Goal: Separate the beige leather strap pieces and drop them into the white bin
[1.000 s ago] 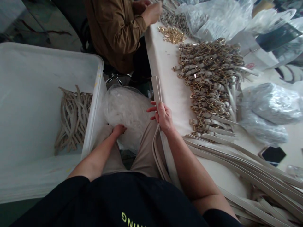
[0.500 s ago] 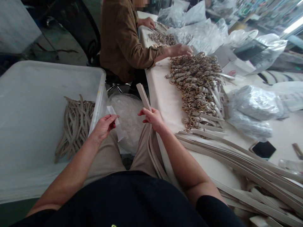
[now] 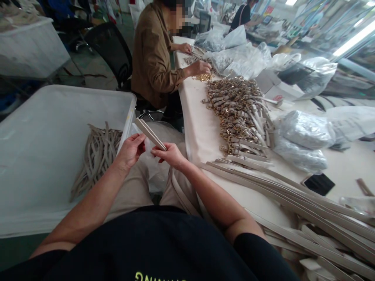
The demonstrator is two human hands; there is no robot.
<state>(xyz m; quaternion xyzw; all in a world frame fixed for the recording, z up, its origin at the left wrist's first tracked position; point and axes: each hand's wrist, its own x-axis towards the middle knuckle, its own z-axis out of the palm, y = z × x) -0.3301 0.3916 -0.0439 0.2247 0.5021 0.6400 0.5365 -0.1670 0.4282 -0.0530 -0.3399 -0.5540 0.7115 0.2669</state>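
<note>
My left hand is closed, its thumb and fingers pinching a thin white translucent strip, partly hidden behind the straps. Just to its right, my right hand grips beige leather straps. Their ends stick out up and to the left past my fingers, close to my left fingertips; whether they touch I cannot tell. Below the right hand, the straps' long tails hang over my lap beside the table edge.
At left stands a white plastic bin with a bundle of grey-beige straps. The table at right carries piled buckled straps, long straps, plastic-wrapped bundles and a dark phone-like slab. A co-worker sits ahead.
My right hand has moved left with the straps, which now lean over toward my left hand. The white strip is more covered. The co-worker's nearer hand has drawn back from the buckled pile.
</note>
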